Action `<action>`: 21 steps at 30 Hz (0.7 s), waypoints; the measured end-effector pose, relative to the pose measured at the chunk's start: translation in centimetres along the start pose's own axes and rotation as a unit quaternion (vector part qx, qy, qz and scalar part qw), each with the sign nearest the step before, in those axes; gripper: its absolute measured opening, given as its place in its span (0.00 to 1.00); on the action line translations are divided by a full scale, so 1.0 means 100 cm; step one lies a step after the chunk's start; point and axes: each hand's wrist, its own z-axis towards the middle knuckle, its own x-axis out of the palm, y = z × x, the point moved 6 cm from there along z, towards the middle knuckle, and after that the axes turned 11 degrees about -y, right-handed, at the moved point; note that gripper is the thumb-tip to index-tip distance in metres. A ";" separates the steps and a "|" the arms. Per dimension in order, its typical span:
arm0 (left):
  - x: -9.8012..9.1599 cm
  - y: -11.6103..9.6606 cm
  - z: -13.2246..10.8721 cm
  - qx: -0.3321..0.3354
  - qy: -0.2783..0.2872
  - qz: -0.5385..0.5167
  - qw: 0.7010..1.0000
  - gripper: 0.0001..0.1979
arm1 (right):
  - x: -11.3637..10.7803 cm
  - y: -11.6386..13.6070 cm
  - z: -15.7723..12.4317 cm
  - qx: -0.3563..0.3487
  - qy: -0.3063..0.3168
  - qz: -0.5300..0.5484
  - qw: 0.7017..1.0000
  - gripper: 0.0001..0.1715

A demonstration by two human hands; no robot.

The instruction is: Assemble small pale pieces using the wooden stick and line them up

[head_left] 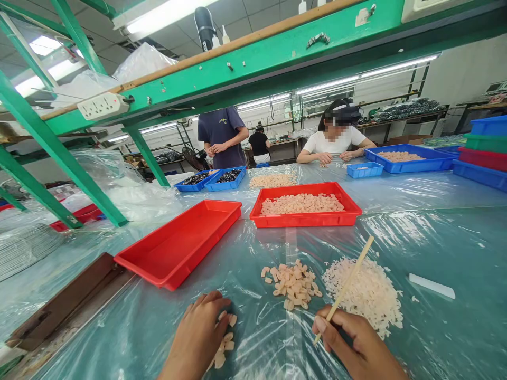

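My right hand (348, 338) is closed round a thin, pale wooden stick (352, 277), which slants up over a heap of small whitish bits (368, 301). My left hand (200, 335) rests palm down on the plastic-covered table, its fingers bent and the thumb apart from them. A few beige pieces (227, 343) lie beside and partly under its thumb; its fingertips are partly hidden. Between the hands and farther out is a pile of beige, small rubbery-looking pieces (297, 287).
An empty red tray (174, 272) stands left, a red tray (304, 219) of beige pieces ahead. A white strip (431, 285) lies right. Blue trays (225, 184) stand farther back. A green shelf frame (237, 63) crosses overhead. Across the table sits a person (335, 137); another stands.
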 end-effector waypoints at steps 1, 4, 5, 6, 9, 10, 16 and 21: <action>0.000 -0.002 -0.001 0.003 -0.002 -0.012 1.000 0.14 | 0.000 0.000 0.000 -0.002 0.002 -0.004 1.000 0.28; 0.005 -0.008 -0.006 0.015 0.002 -0.042 0.999 0.12 | 0.000 -0.002 0.001 -0.010 0.003 -0.016 1.000 0.29; 0.007 -0.010 -0.007 0.023 0.003 -0.050 0.998 0.11 | 0.000 -0.003 0.001 -0.017 0.001 -0.023 1.000 0.29; 0.009 -0.012 -0.007 0.032 0.002 -0.061 0.998 0.10 | -0.001 -0.003 0.001 -0.025 -0.001 -0.030 0.999 0.30; 0.014 -0.017 -0.008 0.042 -0.021 -0.104 0.994 0.11 | -0.003 0.001 0.001 -0.046 -0.007 -0.033 0.998 0.29; 0.016 -0.019 -0.008 0.037 -0.028 -0.127 0.991 0.11 | -0.004 0.003 0.001 -0.049 -0.008 -0.030 0.998 0.28; 0.042 -0.057 -0.019 -0.028 0.102 -0.589 0.801 0.14 | -0.002 0.011 0.001 -0.075 0.013 -0.047 0.996 0.17; 0.054 -0.087 -0.024 -0.090 0.141 -0.740 0.652 0.19 | 0.001 0.008 0.001 -0.130 0.006 -0.054 0.990 0.10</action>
